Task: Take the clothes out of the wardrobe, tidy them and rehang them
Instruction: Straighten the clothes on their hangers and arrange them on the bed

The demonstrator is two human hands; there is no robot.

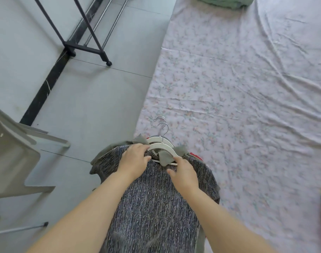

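Observation:
A grey speckled knit top (pixel 156 198) hangs in front of me on white hangers (pixel 160 144) with metal hooks (pixel 162 123). An olive-green garment (pixel 164 157) sits under it, its collar poking out at the neck, and a bit of red cloth (pixel 194 155) shows at the right shoulder. My left hand (pixel 134 161) grips the left arm of the hangers at the knit top's neckline. Fingers of my right hand (pixel 183 172) curl over the right side of the neckline, at the hanger's lower bar.
The bed with a floral sheet (pixel 247 106) fills the right side, a green folded blanket (pixel 223 1) at its far end. A black clothes rack base (pixel 86 46) stands on the tiled floor at upper left. A grey chair (pixel 15 157) is at left.

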